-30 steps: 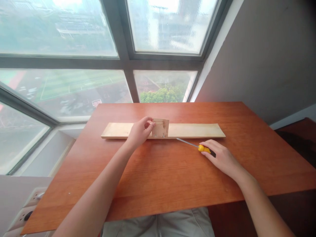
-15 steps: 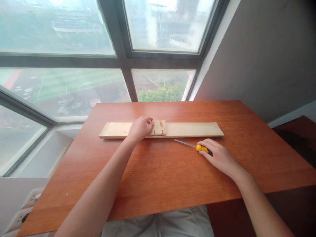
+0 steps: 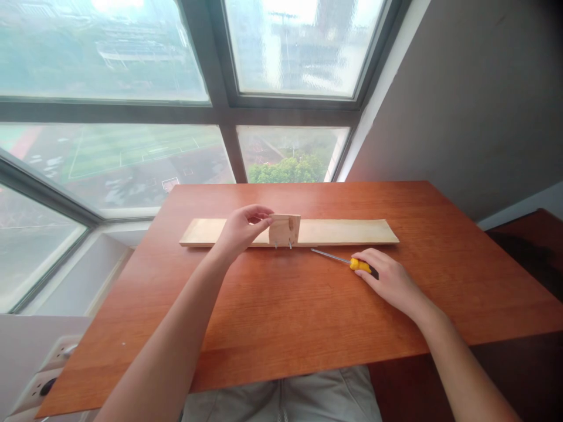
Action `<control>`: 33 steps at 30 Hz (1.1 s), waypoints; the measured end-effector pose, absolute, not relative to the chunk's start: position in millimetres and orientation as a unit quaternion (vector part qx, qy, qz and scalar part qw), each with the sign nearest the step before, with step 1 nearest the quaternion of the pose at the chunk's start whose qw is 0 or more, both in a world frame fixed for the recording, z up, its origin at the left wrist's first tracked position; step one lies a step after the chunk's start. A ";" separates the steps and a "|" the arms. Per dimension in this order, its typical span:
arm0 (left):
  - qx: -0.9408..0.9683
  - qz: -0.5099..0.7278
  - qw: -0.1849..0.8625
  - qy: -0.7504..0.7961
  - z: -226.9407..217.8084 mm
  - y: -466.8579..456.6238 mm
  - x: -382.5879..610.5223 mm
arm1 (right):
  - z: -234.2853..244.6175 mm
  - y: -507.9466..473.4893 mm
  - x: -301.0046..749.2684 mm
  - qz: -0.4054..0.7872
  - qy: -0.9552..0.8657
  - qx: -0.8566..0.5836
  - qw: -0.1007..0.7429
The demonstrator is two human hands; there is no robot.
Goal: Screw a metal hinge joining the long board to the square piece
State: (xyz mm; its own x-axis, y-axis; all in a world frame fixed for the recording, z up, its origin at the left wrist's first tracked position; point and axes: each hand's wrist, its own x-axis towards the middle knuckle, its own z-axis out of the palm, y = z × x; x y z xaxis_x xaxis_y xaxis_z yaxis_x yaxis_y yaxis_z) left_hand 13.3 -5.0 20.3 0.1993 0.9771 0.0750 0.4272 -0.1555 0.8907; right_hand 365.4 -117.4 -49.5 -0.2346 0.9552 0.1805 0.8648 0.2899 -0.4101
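Observation:
My left hand (image 3: pixel 245 229) pinches the upper left part of a small wooden piece (image 3: pixel 284 227), fingers closed at its edge. That piece is tilted up, and two metal screws (image 3: pixel 290 244) stick out near its lower edge. Behind and under it, a long pale wooden board (image 3: pixel 347 231) lies flat across the table. Over on the right, my right hand (image 3: pixel 387 277) is closed around the yellow and black handle of a screwdriver (image 3: pixel 359 265). Its metal shaft points left, with the tip just in front of the long board.
The reddish-brown wooden table (image 3: pixel 264 328) reaches to a window (image 3: pixel 281 152) at the back. A grey wall (image 3: pixel 475 111) slopes up on the right. Power sockets (image 3: pixel 46 387) sit at the lower left, beside the table edge.
The small wooden piece has been tipped up from lying on the long board, its screws now pointing toward me. My right hand and the screwdriver have stayed almost still.

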 end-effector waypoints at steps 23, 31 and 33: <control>0.826 0.244 0.255 0.440 -15.7 -89.6 -13.4 | -52.6 -118.1 365.5 0.104 -0.773 -0.599 0.180; 0.846 0.143 0.048 0.512 2.4 -34.4 -36.2 | -50.6 -117.9 363.7 0.118 -0.771 -0.601 0.177; 0.854 0.082 0.022 0.514 -1.1 -19.6 -40.7 | -50.4 -118.3 363.7 0.123 -0.771 -0.599 0.178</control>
State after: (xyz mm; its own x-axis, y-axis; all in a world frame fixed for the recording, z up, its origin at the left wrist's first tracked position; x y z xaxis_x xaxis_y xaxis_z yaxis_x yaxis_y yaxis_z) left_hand -40.7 -19.6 -1.1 0.4581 0.8812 0.1167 0.8739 -0.4705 0.1225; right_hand 363.7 -118.3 -50.4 -0.2184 0.9677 0.1260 0.8801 0.2511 -0.4030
